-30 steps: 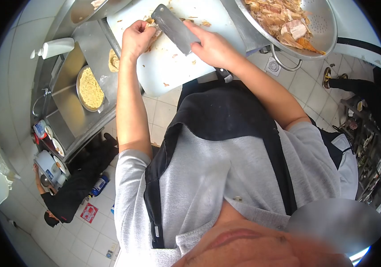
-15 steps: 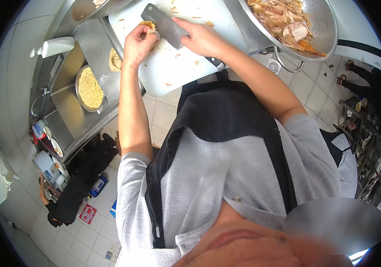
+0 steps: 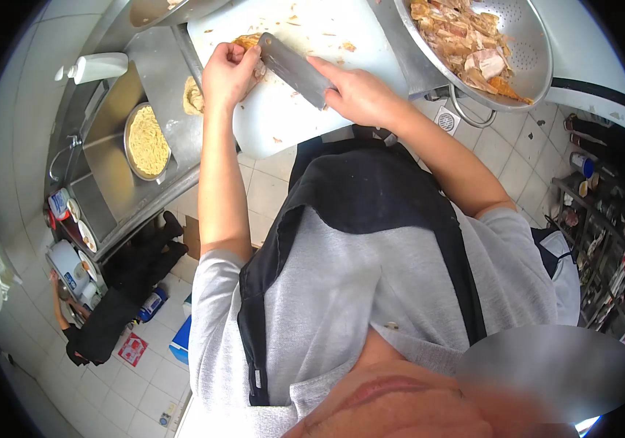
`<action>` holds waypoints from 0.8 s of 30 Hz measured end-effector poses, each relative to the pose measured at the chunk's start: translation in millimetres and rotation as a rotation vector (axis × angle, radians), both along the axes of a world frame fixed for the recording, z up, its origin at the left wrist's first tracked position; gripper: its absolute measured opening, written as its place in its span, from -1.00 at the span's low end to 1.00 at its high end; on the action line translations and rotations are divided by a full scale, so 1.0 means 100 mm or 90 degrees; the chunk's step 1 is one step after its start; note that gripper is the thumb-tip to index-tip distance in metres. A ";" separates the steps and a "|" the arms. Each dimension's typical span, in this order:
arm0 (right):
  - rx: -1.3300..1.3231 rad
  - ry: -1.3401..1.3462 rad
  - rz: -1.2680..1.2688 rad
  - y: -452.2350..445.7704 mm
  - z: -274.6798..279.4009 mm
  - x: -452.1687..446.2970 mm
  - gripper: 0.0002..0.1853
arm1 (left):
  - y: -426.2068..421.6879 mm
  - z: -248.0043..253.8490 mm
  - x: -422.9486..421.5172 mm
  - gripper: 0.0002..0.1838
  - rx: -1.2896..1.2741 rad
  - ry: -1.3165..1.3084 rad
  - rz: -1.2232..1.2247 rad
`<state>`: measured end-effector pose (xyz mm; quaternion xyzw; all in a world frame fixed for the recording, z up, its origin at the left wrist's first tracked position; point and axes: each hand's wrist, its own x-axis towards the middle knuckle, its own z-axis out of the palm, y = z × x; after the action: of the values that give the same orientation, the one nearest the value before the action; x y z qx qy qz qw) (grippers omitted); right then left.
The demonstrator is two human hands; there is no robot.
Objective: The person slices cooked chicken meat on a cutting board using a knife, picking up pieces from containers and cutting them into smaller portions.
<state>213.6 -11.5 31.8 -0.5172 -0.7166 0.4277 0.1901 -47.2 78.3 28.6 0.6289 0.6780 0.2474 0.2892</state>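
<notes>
On the white cutting board, my left hand pinches a piece of browned meat near the board's left side. My right hand is wrapped round the handle end of a wide cleaver, with the index finger stretched along the blade. The blade lies slanted between my hands, its far corner close to my left fingertips and the meat. Small scraps are scattered on the board. My right palm hides most of the handle.
A metal colander of sliced meat stands right of the board. Left are a bowl of yellow strips, a beige cloth and a white bottle by the sink. A co-worker in black is at lower left.
The cleaver first shifted left, then came back right and nearer to me, its corner now beside my left fingertips. My left hand still pinches the meat. The co-worker's legs have moved slightly.
</notes>
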 end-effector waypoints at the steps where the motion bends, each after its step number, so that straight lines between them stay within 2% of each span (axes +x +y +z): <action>1: -0.024 -0.011 0.004 -0.02 0.03 0.01 -0.25 | 0.05 0.00 0.03 -0.52 -0.007 0.070 -0.005; 8: -0.096 -0.016 -0.055 -0.17 0.19 0.14 -0.21 | 0.13 0.11 0.13 -0.64 -0.090 0.213 0.015; 10: -0.018 0.019 -0.068 -0.12 0.22 0.07 -0.20 | 0.13 0.09 0.13 -0.69 -0.075 0.094 0.056; 14: 0.005 -0.011 -0.048 0.00 0.31 -0.06 -0.19 | 0.25 -0.15 -0.07 -0.71 -0.078 0.035 0.047; 16: -0.001 -0.023 -0.037 0.03 0.24 -0.11 -0.18 | 0.25 -0.21 -0.12 -0.72 -0.116 -0.058 0.076; 24: 0.005 -0.059 -0.003 0.05 0.20 -0.22 -0.19 | 0.21 -0.20 -0.13 -0.74 -0.104 -0.094 0.077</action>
<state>191.8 -6.7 51.6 -0.5373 -0.7252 0.3999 0.1596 -60.5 99.4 8.1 0.5411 0.7095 0.2537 0.3734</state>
